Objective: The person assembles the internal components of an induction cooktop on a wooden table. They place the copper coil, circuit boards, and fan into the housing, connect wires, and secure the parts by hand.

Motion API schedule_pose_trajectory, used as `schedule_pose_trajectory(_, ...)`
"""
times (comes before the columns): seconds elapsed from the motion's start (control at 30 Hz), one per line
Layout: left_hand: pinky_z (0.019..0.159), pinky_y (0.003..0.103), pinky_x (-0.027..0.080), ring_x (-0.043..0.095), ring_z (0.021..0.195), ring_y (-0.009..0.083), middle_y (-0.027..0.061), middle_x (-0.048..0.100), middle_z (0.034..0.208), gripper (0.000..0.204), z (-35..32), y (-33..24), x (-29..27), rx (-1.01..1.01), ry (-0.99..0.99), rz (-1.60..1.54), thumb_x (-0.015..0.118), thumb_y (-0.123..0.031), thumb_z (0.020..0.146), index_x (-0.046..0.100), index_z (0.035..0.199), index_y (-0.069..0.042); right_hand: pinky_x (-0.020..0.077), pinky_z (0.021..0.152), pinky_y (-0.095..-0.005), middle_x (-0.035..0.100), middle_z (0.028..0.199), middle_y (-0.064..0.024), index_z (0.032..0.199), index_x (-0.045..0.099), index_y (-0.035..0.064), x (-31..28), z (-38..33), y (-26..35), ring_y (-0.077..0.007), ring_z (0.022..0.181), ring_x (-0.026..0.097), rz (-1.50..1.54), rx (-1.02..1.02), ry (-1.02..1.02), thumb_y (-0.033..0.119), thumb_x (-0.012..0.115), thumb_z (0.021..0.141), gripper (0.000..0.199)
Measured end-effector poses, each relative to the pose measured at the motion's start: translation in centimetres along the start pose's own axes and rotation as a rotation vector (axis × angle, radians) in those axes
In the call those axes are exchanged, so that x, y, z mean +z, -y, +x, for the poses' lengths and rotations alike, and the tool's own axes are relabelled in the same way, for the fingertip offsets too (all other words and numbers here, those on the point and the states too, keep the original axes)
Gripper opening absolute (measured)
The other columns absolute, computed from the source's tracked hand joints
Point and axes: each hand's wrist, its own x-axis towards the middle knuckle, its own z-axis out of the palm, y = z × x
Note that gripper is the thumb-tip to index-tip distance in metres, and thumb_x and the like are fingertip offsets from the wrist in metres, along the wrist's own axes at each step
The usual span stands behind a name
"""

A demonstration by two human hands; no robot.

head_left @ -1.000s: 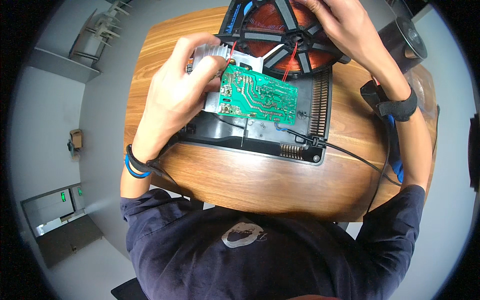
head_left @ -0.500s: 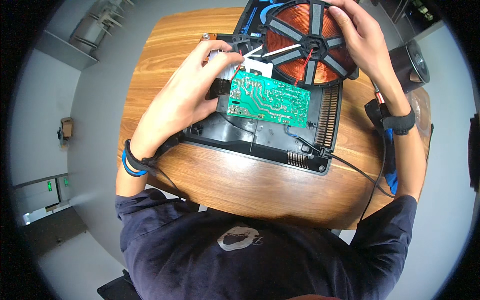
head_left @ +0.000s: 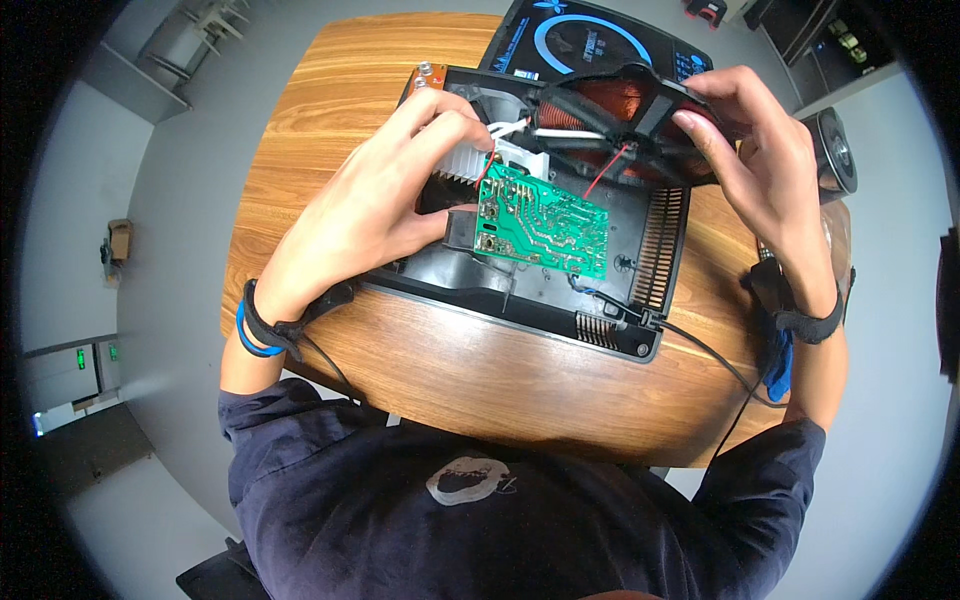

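My left hand point(head_left: 375, 200) grips the left end of a green circuit board point(head_left: 545, 222), which is tilted, solder side up. Its thumb presses by a black block point(head_left: 461, 230) and its fingers curl over a finned metal heat sink point(head_left: 462, 162). My right hand point(head_left: 765, 150) holds the right rim of a round copper induction coil point(head_left: 610, 97) in a black spoked frame, tipped steeply. White-sleeved leads point(head_left: 568, 133) and a red wire point(head_left: 606, 172) run between coil and board. Beneath both lies an open black cooker housing point(head_left: 450, 290), partly hidden by the board and my left hand.
A black glass cooktop panel point(head_left: 590, 42) with a blue ring lies at the table's far edge. A black cord point(head_left: 700, 330) leaves the housing at the right. A dark cylindrical spool point(head_left: 832, 150) stands beyond my right hand. The wooden table point(head_left: 430, 370) has a curved near edge.
The coil has tipped from facing me to a steep slant and dropped slightly, uncovering the cooktop panel. The board has tilted and shifted a little, with my left hand still on it.
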Motion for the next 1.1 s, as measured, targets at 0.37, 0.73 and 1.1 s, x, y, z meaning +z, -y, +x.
schedule_pose_trajectory(0.37,0.133,0.049,0.042,0.050,0.161,0.0435,0.0229,0.052,0.173,0.102,1.3,3.8,-1.8,0.135,0.143,-0.104,0.071,0.006,0.081,0.041,0.177,-0.010,0.0623,0.067,-0.0343,0.085,0.102,-0.0096,0.112,0.079,0.0025,1.1,-1.4,1.6,-0.0252,0.080,0.081,-0.291,-0.474,-0.173,-0.005,0.089,0.085,0.029)
schedule_pose_trajectory(0.73,0.125,0.050,0.053,0.067,0.147,0.0414,0.0208,0.067,0.162,0.078,6.7,0.2,0.4,0.428,0.130,0.051,0.083,-0.002,0.093,0.058,0.167,-0.007,0.0605,0.070,-0.0327,0.085,0.107,-0.0105,0.117,0.076,0.0038,1.4,-1.0,4.3,-0.0252,0.091,0.083,-0.342,-0.541,-0.058,0.002,0.082,0.093,0.025)
schedule_pose_trajectory(1.1,0.086,0.040,0.061,0.077,0.088,0.0225,0.0191,0.083,0.111,0.046,7.9,2.4,-0.4,0.259,0.143,-0.083,0.079,-0.020,0.110,0.072,0.154,-0.007,0.0557,0.081,-0.0431,0.066,0.094,-0.0127,0.101,0.068,0.0052,2.5,-2.9,3.0,-0.0322,0.089,0.067,0.018,-0.320,-0.052,0.005,0.093,0.092,0.026)
